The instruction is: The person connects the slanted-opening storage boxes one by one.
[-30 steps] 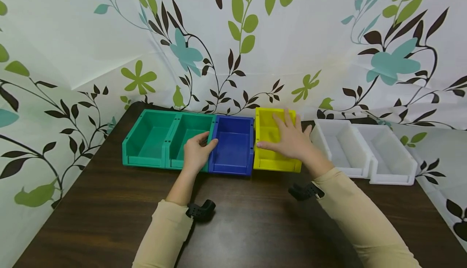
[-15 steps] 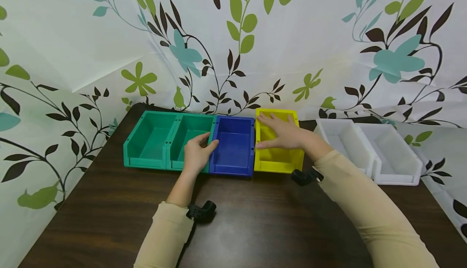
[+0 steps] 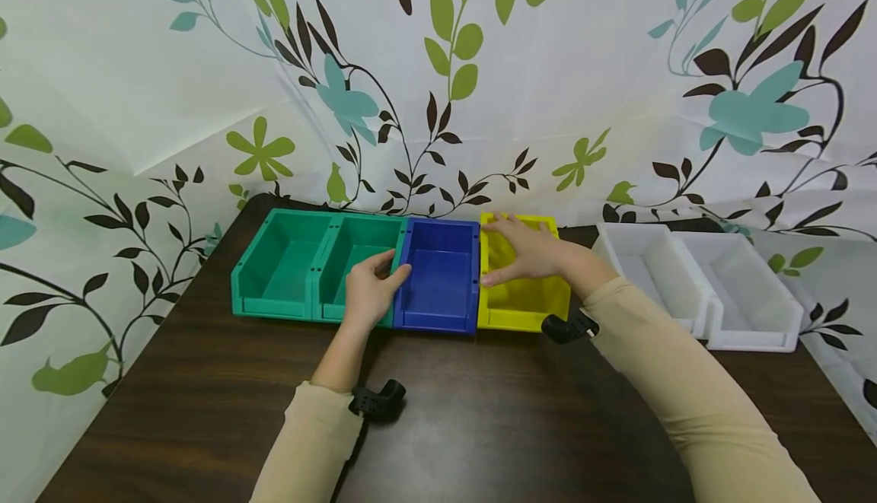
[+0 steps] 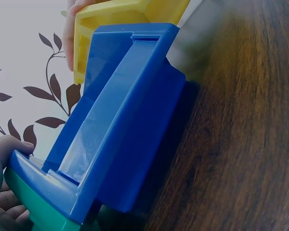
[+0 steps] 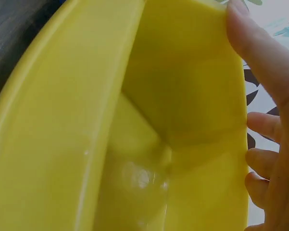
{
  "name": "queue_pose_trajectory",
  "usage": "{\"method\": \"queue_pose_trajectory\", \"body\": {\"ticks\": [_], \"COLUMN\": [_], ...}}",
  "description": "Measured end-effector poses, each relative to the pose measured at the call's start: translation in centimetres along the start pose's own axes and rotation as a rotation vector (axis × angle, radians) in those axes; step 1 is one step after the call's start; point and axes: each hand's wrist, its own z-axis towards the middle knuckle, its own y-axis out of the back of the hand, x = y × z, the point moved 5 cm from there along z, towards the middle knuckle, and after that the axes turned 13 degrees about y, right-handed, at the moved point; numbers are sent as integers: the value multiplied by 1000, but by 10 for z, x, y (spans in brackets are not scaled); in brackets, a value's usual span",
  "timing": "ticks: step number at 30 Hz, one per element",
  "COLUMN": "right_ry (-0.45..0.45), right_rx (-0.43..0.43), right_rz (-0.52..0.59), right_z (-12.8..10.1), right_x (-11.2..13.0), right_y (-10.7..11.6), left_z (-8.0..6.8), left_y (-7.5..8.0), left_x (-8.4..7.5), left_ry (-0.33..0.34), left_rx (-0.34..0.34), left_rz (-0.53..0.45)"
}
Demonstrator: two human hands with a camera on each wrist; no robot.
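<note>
A row of open bins stands on the dark wooden table (image 3: 479,427). Two joined green bins (image 3: 284,267) are at the left, then a blue bin (image 3: 438,278) (image 4: 120,120), then a yellow bin (image 3: 524,301) (image 5: 134,144) against the blue one's right side. My left hand (image 3: 372,288) grips the seam between green and blue, with its fingers inside the green bin and its thumb (image 4: 7,149) on the blue bin's front corner. My right hand (image 3: 530,253) reaches across the yellow bin. Its fingers (image 5: 262,159) curl over the back rim, and its thumb lies by the left wall.
Two white bins (image 3: 651,275) (image 3: 750,294) sit at the right, a small gap from the yellow one. A leaf-patterned curtain (image 3: 438,92) closes in the back and both sides. Black wrist mounts (image 3: 377,400) (image 3: 569,328) show on both cream sleeves.
My right hand has slid from the yellow bin's middle toward its back left corner. The yellow bin has moved up flush against the blue bin. My left hand has stayed put.
</note>
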Motion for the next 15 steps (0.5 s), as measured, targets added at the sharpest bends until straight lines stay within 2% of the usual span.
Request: {"method": "queue_pose_trajectory", "body": {"ticks": [15], "right_ry": [-87], "right_rx": [96], "right_rz": [-9], "right_z": [7], "right_x": [3], "right_y": [-3], "left_z": [2], "left_y": [-2], "left_x": [2], "left_ry": [10], "left_rx": [6], "left_rz": [2]}}
